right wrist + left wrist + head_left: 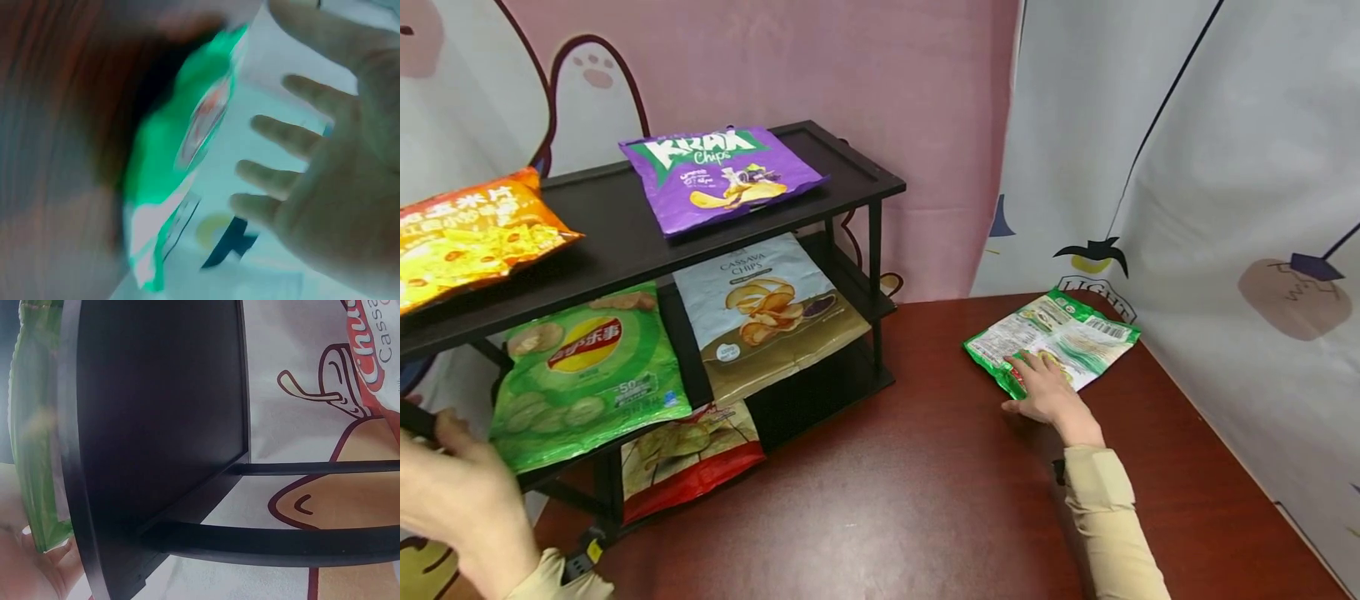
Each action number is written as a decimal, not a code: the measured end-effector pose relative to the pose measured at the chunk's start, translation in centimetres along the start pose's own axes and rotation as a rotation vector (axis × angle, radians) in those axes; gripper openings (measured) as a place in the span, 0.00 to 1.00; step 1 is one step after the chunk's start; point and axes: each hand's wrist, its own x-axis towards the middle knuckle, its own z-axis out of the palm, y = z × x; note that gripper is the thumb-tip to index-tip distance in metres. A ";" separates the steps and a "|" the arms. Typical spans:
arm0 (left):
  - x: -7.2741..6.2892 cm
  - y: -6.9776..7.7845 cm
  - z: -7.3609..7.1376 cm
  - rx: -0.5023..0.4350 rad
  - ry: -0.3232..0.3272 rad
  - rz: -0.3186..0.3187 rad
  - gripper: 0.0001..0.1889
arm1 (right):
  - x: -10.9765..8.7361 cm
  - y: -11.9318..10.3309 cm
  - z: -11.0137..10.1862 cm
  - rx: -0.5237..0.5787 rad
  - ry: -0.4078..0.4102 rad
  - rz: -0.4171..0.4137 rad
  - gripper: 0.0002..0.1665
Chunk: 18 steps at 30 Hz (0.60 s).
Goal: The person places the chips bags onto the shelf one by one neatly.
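**Snack bags on a rack, one green bag out on the bench**

Printed cloth backdrops, pink and white, hang behind a dark red bench (880,500). On its left side stands a black shelf rack (625,242). A purple Krax chips bag (718,175) and an orange bag (467,237) lie on the top shelf. A big green bag (587,375) and a grey cassava chips bag (767,312) lean on the middle shelf, with a red bag (688,454) below them.

Well apart from the rack, near the bench's far right edge, lies the green and white bag (1051,340), flat, its printed back with a barcode facing up. The right hand (1048,396) rests on its near corner, fingers spread and straight, nothing pinched. The left hand (463,500) is at the rack's left end beside the big green bag, fingers loosely curled; whether it grips the frame cannot be told.
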 end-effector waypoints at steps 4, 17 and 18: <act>0.0 0.1 -0.1 0.004 -0.008 0.014 0.22 | -1.0 2.3 0.0 0.024 -0.104 0.097 0.54; -0.1 0.4 -0.1 0.006 0.010 0.007 0.23 | -0.9 4.2 1.5 -0.115 0.017 0.046 0.48; -0.1 0.5 -0.2 0.005 0.008 0.009 0.23 | -0.8 4.2 1.6 -0.131 0.033 0.036 0.48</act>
